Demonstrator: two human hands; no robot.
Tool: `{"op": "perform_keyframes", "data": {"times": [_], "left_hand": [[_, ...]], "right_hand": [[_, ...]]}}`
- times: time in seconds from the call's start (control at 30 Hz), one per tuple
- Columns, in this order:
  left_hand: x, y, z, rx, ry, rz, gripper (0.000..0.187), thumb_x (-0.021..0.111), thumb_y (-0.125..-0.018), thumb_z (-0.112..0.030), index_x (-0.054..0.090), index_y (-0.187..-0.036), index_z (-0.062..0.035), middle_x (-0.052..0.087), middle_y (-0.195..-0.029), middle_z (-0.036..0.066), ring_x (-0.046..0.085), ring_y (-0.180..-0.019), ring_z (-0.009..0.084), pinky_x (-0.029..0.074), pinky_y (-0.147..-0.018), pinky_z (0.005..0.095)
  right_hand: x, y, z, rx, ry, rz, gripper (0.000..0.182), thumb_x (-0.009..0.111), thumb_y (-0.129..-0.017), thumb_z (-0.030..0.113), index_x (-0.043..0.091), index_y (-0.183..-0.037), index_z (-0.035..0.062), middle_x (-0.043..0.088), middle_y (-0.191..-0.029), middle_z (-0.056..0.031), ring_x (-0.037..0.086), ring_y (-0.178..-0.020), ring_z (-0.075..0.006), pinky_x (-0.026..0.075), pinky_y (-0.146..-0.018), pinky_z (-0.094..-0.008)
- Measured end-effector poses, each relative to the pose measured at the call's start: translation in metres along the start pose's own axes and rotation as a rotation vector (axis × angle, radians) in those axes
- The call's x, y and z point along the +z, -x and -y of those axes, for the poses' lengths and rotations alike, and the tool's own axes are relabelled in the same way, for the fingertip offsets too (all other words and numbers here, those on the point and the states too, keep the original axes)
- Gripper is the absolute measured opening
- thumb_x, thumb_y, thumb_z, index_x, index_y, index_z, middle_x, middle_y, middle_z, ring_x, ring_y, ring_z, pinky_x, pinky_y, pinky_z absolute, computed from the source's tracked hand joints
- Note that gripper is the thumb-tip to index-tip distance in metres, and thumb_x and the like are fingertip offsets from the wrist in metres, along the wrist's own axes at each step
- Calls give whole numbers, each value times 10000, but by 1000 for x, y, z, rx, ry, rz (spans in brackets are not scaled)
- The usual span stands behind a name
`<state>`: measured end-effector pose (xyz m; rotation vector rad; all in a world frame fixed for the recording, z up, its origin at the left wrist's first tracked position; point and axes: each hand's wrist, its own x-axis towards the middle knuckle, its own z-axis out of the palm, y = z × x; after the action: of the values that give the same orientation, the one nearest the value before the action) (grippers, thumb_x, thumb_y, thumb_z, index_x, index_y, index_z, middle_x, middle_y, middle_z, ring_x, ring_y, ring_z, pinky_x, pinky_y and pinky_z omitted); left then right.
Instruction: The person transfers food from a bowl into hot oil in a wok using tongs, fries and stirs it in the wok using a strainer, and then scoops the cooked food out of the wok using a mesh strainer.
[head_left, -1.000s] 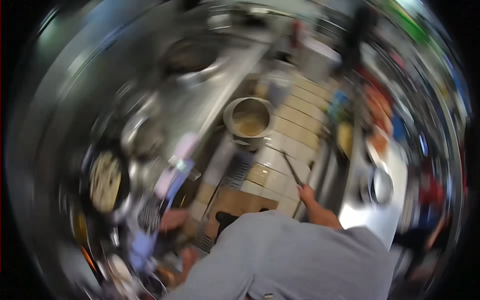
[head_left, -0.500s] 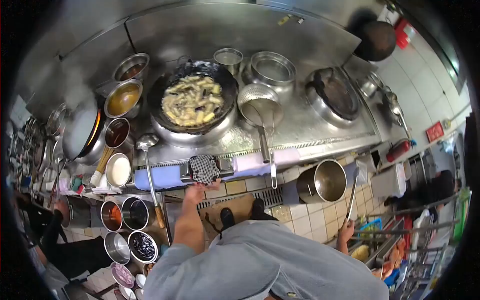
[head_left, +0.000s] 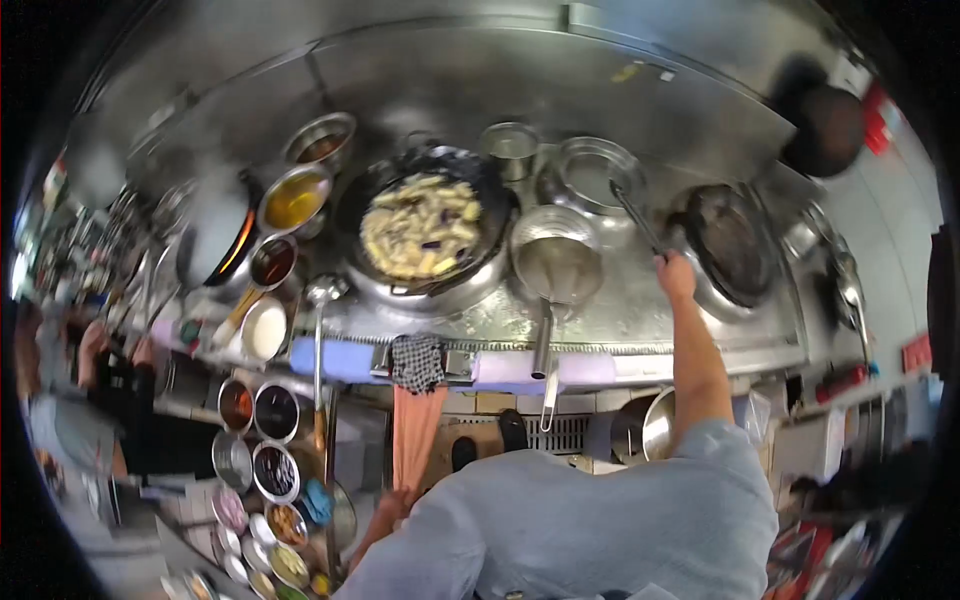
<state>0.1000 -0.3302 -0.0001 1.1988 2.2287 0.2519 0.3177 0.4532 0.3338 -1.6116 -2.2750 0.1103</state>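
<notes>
My right hand point(head_left: 675, 275) is closed on the handle of a long thin utensil point(head_left: 638, 222), its far end over a round metal pot point(head_left: 590, 172) at the back. Low at the left, my left hand point(head_left: 397, 503) is closed at the lower end of an orange-pink cloth point(head_left: 416, 435), which hangs below a checkered cloth point(head_left: 417, 362) on the counter's front edge. A black wok point(head_left: 490, 195) holds frying pale and dark purple pieces point(head_left: 420, 228). Beside it, a strainer point(head_left: 556, 268) rests on the steel counter.
A second wok point(head_left: 735, 245) sits at the right. Sauce bowls point(head_left: 297, 197) and a ladle point(head_left: 320, 290) are left of the frying wok. Several containers point(head_left: 275, 412) stand below. Flame glows under a steaming wok point(head_left: 212, 235). Another person's hands point(head_left: 95, 345) show at far left.
My right hand has swung from low right up over the counter with the utensil. My left hand has moved down from the checkered cloth, and the orange-pink cloth now shows. The view has shifted.
</notes>
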Motion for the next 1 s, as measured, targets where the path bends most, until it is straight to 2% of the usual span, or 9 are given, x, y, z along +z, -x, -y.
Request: {"op": "perform_keyframes", "data": {"times": [0.13, 0.27, 0.33, 0.4, 0.47, 0.53, 0.6, 0.8, 1.0], "left_hand": [[-43, 25, -63, -500, 511, 41, 632, 347, -893, -528, 525, -1137, 27, 582, -985, 298, 561, -970, 410, 439, -826, 452], [-37, 25, -85, -676, 653, 5, 709, 322, -878, -584, 531, -1117, 50, 574, -1014, 302, 545, -1011, 404, 412, -874, 427], [-70, 26, -131, -748, 625, -30, 711, 337, -871, -588, 541, -1106, 52, 575, -1018, 300, 549, -1014, 394, 415, -870, 419], [-66, 23, -141, -772, 623, -39, 707, 346, -871, -584, 554, -1083, 57, 582, -1009, 293, 553, -1004, 396, 421, -855, 419], [-70, 21, -153, -779, 642, -46, 694, 358, -873, -576, 568, -1052, 61, 595, -975, 279, 565, -972, 382, 428, -832, 410], [-81, 23, -169, -770, 682, -55, 673, 376, -877, -562, 584, -1014, 63, 613, -917, 256, 586, -917, 353, 438, -799, 393], [-68, 21, -163, -689, 790, -147, 635, 398, -880, -544, 598, -971, 52, 620, -841, 213, 589, -842, 299, 443, -757, 368], [-50, 25, -105, -351, 1051, -276, 548, 469, -871, -506, 620, -889, 20, 621, -762, 116, 566, -756, 201, 440, -698, 314], [-88, 37, -68, -566, 984, -179, 506, 573, -812, -502, 634, -890, -6, 613, -770, 47, 529, -732, 131, 432, -682, 281]], "right_hand": [[25, -103, 64, 20, 105, 196, 263, 516, -829, 199, 613, -1023, 50, 614, -1014, -189, 575, -976, -355, 471, -801, -434], [85, -156, 101, -102, 237, 317, 279, 467, -841, 160, 613, -1055, 58, 576, -1123, -186, 561, -1025, -354, 468, -839, -432], [91, -178, 102, -299, 301, 428, 297, 541, -820, 208, 612, -1049, 32, 566, -1125, -212, 588, -986, -339, 486, -810, -405], [89, -200, 90, -330, 261, 473, 323, 596, -792, 227, 613, -1036, 16, 572, -1103, -227, 603, -956, -335, 497, -788, -385], [71, -216, 72, -85, -15, 533, 371, 679, -736, 267, 628, -959, -26, 640, -930, -193, 620, -862, -340, 497, -710, -424], [13, -205, 92, -135, 231, 559, 333, 659, -741, 244, 634, -957, -8, 639, -948, -183, 620, -861, -346, 498, -705, -434], [-19, -179, 118, -239, 298, 159, 295, 634, -758, 223, 635, -945, -6, 636, -964, -182, 617, -890, -342, 499, -717, -438], [-98, -105, 241, -547, 307, 134, 258, 618, -761, 220, 634, -942, 37, 628, -973, -183, 595, -931, -353, 499, -766, -434], [-75, -32, 340, -818, 322, 202, 298, 628, -755, 280, 653, -936, 45, 634, -976, -159, 603, -927, -322, 493, -774, -434]]}}
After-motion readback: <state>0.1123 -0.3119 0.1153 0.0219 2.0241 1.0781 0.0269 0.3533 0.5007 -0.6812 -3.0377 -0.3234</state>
